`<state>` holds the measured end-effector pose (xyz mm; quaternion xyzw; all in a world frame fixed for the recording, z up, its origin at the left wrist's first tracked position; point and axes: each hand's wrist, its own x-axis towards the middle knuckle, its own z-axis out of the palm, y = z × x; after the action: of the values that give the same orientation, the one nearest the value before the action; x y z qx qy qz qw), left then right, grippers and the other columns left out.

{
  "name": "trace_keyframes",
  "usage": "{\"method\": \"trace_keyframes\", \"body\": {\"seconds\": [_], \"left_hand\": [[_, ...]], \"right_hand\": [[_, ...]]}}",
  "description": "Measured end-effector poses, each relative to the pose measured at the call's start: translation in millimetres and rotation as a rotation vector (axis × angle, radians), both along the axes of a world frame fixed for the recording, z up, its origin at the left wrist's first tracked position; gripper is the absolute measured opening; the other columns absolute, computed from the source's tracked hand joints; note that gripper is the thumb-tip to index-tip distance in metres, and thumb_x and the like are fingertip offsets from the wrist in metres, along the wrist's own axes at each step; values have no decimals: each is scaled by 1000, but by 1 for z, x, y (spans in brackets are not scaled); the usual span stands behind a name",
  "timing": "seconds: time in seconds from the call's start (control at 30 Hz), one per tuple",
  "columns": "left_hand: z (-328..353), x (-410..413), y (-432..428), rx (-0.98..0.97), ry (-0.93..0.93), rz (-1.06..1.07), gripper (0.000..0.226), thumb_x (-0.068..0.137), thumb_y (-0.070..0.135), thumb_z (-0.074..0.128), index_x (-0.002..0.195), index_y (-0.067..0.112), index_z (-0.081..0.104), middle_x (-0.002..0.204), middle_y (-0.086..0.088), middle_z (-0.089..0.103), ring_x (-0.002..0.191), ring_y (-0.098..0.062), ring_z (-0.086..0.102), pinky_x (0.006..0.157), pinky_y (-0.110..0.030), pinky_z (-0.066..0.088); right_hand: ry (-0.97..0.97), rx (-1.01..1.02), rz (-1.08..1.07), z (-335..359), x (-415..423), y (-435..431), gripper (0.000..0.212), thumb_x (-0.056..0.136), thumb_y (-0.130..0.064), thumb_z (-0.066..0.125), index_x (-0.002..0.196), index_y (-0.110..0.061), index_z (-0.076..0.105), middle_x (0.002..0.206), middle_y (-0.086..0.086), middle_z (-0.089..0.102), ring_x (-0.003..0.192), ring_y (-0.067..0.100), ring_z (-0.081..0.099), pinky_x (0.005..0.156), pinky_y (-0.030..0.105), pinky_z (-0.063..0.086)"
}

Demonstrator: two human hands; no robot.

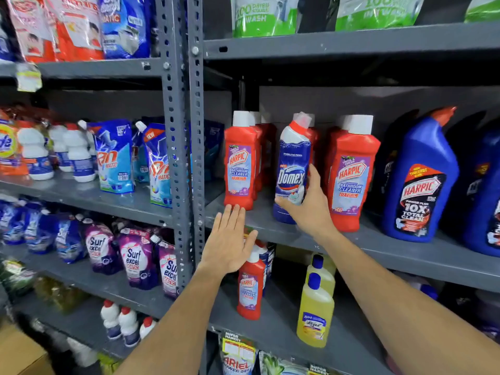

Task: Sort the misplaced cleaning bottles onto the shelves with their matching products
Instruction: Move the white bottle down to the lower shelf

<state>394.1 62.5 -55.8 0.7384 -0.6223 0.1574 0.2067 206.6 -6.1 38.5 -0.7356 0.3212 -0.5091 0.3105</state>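
A white and blue Domex bottle point(292, 166) stands among red Harpic bathroom cleaner bottles point(351, 171) on the middle shelf point(405, 255). My right hand point(311, 209) grips the Domex bottle around its lower part, thumb on the front and fingers behind. More red Harpic bottles point(240, 161) stand at the left end of that shelf. My left hand point(230, 242) is flat with fingers apart, holding nothing, just below the shelf edge. Under it, one shelf lower, stands a single red Harpic bottle point(250, 288) beside yellow Lizol bottles point(315, 312).
Big blue Harpic bottles point(422, 180) fill the right of the middle shelf. Grey slotted uprights point(184, 158) split the rack. Left bays hold detergent pouches point(115, 158), white bottles point(77, 152) and purple Surf Excel pouches point(135, 261). Green pouches point(265, 16) sit on top.
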Motion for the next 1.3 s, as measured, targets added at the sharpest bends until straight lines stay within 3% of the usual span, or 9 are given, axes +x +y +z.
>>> {"method": "trace_keyframes", "body": {"seconds": [0.13, 0.33, 0.53, 0.63, 0.8, 0.97, 1.1, 1.2, 1.3], "left_hand": [[-4, 3, -6, -56, 4, -9, 72, 101, 52, 20, 156, 7, 13, 166, -9, 15, 154, -22, 2, 125, -42, 0], [-6, 4, -7, -98, 1, -25, 69, 101, 51, 23, 153, 5, 27, 160, -12, 32, 152, -25, 17, 124, -43, 7], [-2, 4, -4, -117, -11, -39, 63, 100, 50, 28, 148, 9, 36, 153, -9, 43, 145, -25, 30, 122, -43, 12], [-2, 4, -4, -106, -14, -36, 62, 101, 48, 30, 148, 8, 35, 153, -10, 41, 146, -25, 28, 122, -43, 10], [1, 3, -4, -76, 0, -31, 63, 102, 47, 30, 151, 8, 31, 158, -10, 34, 151, -26, 17, 124, -42, 6], [-16, -3, 7, -166, -2, -12, 75, 101, 53, 25, 157, 11, 0, 167, -9, 1, 154, -23, -8, 125, -41, 1], [-65, -14, 30, -237, 39, 35, 78, 101, 54, 29, 157, 12, -5, 167, -10, -2, 154, -23, -6, 125, -41, 4], [-112, -16, 47, -163, 139, 63, 80, 100, 56, 31, 157, 14, -5, 168, -7, -3, 154, -21, -6, 125, -39, 3], [-156, -15, 59, 36, 147, 67, 80, 100, 58, 28, 157, 10, 0, 167, -8, -3, 154, -22, -8, 125, -43, 7]], "right_hand": [[-52, 65, -46, 2, 10, -10, 98, 81, -12, 84, 157, -21, 22, 147, 4, 55, 125, 16, 58, 97, 28, 47], [-10, 60, -143, 1, 10, -23, 84, 81, -15, 84, 151, -17, 37, 142, 5, 60, 128, 21, 60, 103, 47, 54], [-41, 14, -146, 2, 3, -19, 79, 76, -16, 88, 141, -15, 45, 134, 2, 64, 121, 18, 63, 99, 43, 56], [-142, 18, -117, 2, -4, -11, 72, 71, -12, 91, 130, -15, 49, 123, -3, 67, 110, 13, 67, 96, 41, 58], [-242, 12, -63, 4, -20, 8, 69, 73, -20, 91, 128, -20, 49, 125, -6, 67, 114, 8, 66, 90, 31, 59], [-247, 20, 55, -15, -40, 33, 65, 70, -14, 92, 120, -25, 53, 116, -14, 70, 107, 1, 70, 84, 21, 58], [-234, 50, 158, -42, -52, 50, 65, 68, -9, 93, 117, -30, 56, 111, -22, 73, 104, 1, 71, 80, 16, 56], [-181, 86, 210, -76, -55, 59, 68, 66, -9, 94, 122, -23, 57, 115, -17, 74, 103, 4, 73, 80, 17, 56], [-82, 126, 225, -120, -58, 64, 69, 62, -18, 94, 120, -25, 58, 113, -17, 75, 100, 3, 73, 83, 20, 57]]}}
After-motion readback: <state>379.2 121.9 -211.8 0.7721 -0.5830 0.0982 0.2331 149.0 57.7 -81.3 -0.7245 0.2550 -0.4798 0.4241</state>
